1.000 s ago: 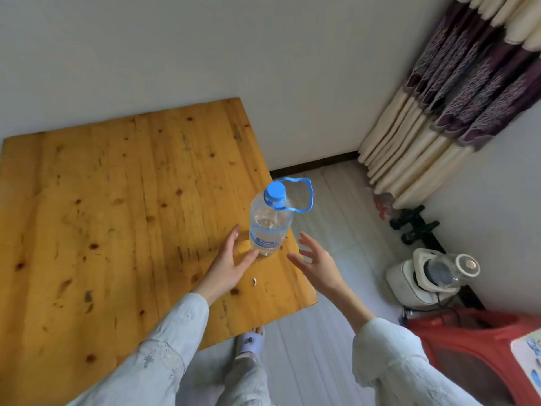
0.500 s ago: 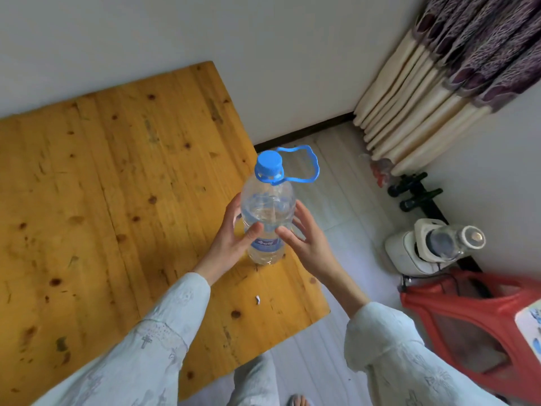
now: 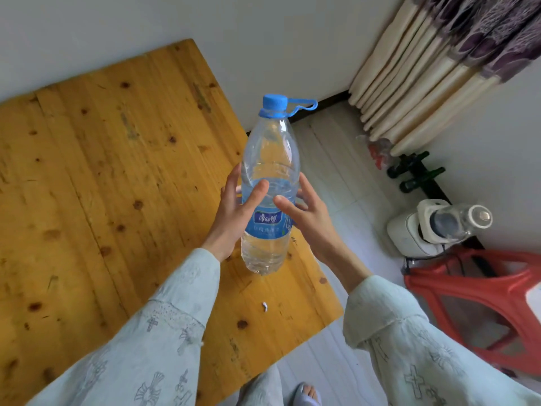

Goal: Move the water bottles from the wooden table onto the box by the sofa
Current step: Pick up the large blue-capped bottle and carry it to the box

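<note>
A large clear water bottle (image 3: 268,171) with a blue cap, a blue carry loop and a blue label is held upright in the air above the right corner of the wooden table (image 3: 102,186). My left hand (image 3: 234,212) grips its left side with the thumb across the front. On the bottle's right side, my right hand (image 3: 307,212) presses against it, fingers spread around the body. The bottle's base hangs clear of the tabletop. No other bottle, box or sofa shows in this view.
A red plastic stool (image 3: 480,300) stands on the floor at the right, beside a white blender (image 3: 433,227). Dark dumbbells (image 3: 415,171) lie near the patterned curtain (image 3: 445,63). A small white scrap (image 3: 265,306) lies on the table near its front edge.
Both hands closed around the bottle and lifted it off the table. It now sits higher and closer to the camera than before.
</note>
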Demonstrator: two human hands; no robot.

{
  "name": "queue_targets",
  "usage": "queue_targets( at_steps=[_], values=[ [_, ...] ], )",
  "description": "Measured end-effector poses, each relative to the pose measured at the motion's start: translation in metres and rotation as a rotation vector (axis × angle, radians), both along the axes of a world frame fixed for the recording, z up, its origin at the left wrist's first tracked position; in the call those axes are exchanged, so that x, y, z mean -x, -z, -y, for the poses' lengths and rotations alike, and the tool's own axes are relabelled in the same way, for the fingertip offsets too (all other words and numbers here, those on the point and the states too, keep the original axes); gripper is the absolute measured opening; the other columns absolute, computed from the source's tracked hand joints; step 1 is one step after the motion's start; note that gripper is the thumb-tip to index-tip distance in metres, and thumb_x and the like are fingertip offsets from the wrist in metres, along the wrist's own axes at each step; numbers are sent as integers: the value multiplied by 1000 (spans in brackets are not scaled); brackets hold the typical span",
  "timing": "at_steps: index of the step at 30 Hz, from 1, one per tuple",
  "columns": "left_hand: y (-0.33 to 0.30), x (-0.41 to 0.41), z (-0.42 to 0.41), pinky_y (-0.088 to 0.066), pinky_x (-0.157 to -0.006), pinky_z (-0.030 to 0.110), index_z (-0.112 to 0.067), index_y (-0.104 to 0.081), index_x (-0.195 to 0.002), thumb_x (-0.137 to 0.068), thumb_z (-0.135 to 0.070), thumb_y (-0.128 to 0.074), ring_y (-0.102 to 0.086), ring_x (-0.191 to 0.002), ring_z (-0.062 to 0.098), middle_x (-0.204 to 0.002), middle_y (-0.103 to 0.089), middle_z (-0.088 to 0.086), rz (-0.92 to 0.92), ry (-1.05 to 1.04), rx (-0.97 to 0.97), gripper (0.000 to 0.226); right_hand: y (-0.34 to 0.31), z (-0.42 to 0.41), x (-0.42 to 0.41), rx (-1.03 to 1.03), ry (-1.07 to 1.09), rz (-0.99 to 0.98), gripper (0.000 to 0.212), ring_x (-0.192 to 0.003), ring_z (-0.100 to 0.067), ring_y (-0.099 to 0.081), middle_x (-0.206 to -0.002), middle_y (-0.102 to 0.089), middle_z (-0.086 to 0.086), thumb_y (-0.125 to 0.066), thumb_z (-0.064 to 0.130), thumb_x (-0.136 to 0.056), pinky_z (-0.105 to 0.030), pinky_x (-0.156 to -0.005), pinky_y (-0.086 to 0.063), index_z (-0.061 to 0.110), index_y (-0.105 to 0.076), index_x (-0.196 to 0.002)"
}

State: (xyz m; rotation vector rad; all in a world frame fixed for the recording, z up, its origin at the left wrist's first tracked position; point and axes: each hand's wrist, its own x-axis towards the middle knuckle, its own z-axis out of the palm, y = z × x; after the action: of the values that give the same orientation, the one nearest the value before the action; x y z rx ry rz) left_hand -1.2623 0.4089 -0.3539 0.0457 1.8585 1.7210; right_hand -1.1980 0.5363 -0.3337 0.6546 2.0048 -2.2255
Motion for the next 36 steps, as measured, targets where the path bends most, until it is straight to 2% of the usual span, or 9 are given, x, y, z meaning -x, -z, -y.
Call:
queue_targets(
  at_steps=[2, 9, 12, 17, 21, 27, 30, 33, 36],
  values=[
    [-5, -6, -1, -54, -74, 21, -49, -33, -126, -66, -65, -58, -56, -114, 17, -132, -47, 6, -16, 2, 17, 67, -4, -2, -12, 20, 39, 17, 44, -93, -12, -68, -112, -62, -1, -60, 21, -85, -22, -73, -54, 37, -46, -123],
    [-43, -66, -20, -55, -84, 38, -63, -38, -105, -55, -73, -59, -57, -111, 22, -126, -47, 9, 4, 127, 50, 55, -38, -13, -91, 66, 198, 57, 42, -96, -12, -67, -116, -61, -3, -61, 25, -83, -23, -73, -55, 46, -49, -117],
    [-61, -101, -45, -52, -91, 47, -65, -40, -99, -53, -75, -59, -55, -111, 24, -124, -48, 9, -34, 249, 59, 51, -54, -25, -142, 81, 332, 68, 45, -97, -14, -66, -118, -62, -5, -62, 24, -83, -30, -78, -57, 41, -48, -122],
    [-101, -181, -102, -48, -95, 45, -58, -39, -108, -53, -74, -58, -55, -107, 23, -120, -47, 11, -137, 508, 22, 61, -88, -49, -244, 45, 597, 10, 53, -94, -13, -66, -122, -60, -9, -66, 26, -80, -40, -84, -53, 36, -45, -128],
    [-139, -271, -148, -49, -95, 45, -63, -41, -101, -51, -71, -61, -57, -105, 22, -117, -51, 13, -208, 697, -69, 55, -122, -64, -346, -29, 803, -85, 55, -101, -18, -65, -120, -62, -8, -68, 37, -70, -44, -90, -52, 40, -50, -121],
    [-193, -445, -193, -50, -93, 35, -50, -40, -114, -51, -70, -60, -58, -103, 17, -118, -51, 13, -284, 1044, -207, 69, -167, -63, -529, -180, 1102, -194, 55, -109, -19, -61, -115, -67, -1, -69, 42, -70, -48, -100, -44, 41, -50, -121],
    [-214, -540, -205, -51, -90, 34, -57, -40, -105, -52, -68, -62, -59, -103, 18, -119, -51, 14, -276, 1216, -278, 59, -184, -53, -623, -237, 1270, -206, 52, -106, -17, -63, -112, -68, 2, -69, 39, -71, -46, -96, -47, 41, -51, -120],
    [-230, -629, -208, -53, -75, 23, -60, -39, -99, -59, -60, -66, -62, -100, 17, -118, -53, 13, -245, 1382, -384, 49, -199, -34, -706, -305, 1421, -201, 56, -106, -19, -63, -119, -65, -1, -68, 41, -71, -46, -92, -51, 38, -49, -123],
    [-244, -714, -207, -56, -73, 25, -45, -42, -115, -73, -45, -68, -67, -88, 12, -106, -60, 9, -179, 1571, -463, 49, -208, -13, -781, -346, 1597, -222, 60, -107, -20, -63, -121, -64, 0, -69, 42, -67, -42, -89, -52, 36, -48, -123]
  ],
)
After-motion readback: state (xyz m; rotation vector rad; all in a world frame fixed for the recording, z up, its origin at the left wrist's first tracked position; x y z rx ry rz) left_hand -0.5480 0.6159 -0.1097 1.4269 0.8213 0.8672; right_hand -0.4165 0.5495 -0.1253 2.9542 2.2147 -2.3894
